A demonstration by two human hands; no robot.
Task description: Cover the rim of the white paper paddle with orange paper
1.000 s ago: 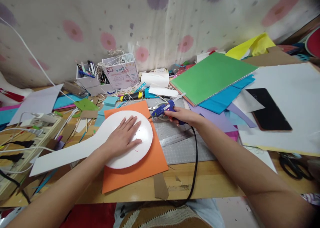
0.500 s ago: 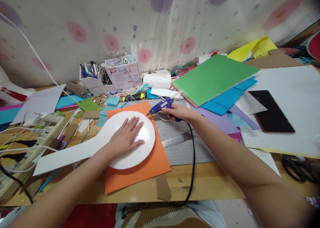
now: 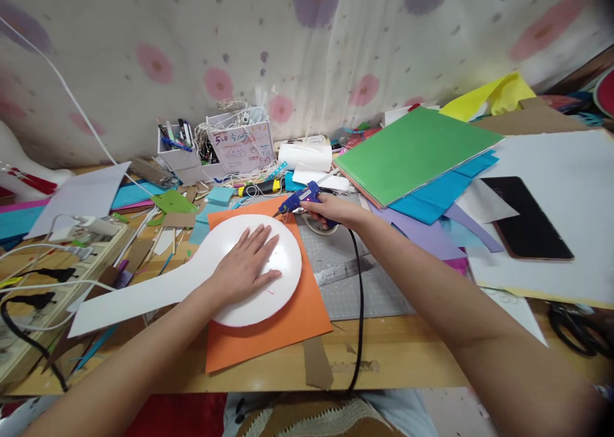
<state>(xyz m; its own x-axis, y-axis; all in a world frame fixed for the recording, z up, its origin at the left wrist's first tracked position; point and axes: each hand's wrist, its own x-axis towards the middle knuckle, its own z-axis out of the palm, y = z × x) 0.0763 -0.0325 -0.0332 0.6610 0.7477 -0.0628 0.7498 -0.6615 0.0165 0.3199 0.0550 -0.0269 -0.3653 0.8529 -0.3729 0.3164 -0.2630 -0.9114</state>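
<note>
My left hand [image 3: 247, 261] lies flat, fingers spread, on the round end of a white paddle-shaped board [image 3: 283, 277]. The board's long handle stretches to the lower left. Beneath the round part is an orange sheet [image 3: 268, 342], showing on the right, above and below. My right hand [image 3: 327, 210] is wrapped round a blue glue gun [image 3: 301, 197], whose nozzle points left at the far edge of the round part. Whether the tip touches the board or the sheet, I cannot tell. A black cord [image 3: 359, 309] hangs from the gun over the table's front edge.
A grey cutting mat [image 3: 345, 299] with a clear ruler [image 3: 343, 269] lies right of the orange sheet. Farther right are a green sheet [image 3: 412, 155], a phone [image 3: 527, 218] and scissors [image 3: 578, 328]. A power strip [image 3: 103, 251] with cables stands left; a pen box [image 3: 242, 148] stands behind.
My right hand has shifted the glue gun slightly left along the far edge of the round board. My left hand stays flat on the board. The whole view has moved a little.
</note>
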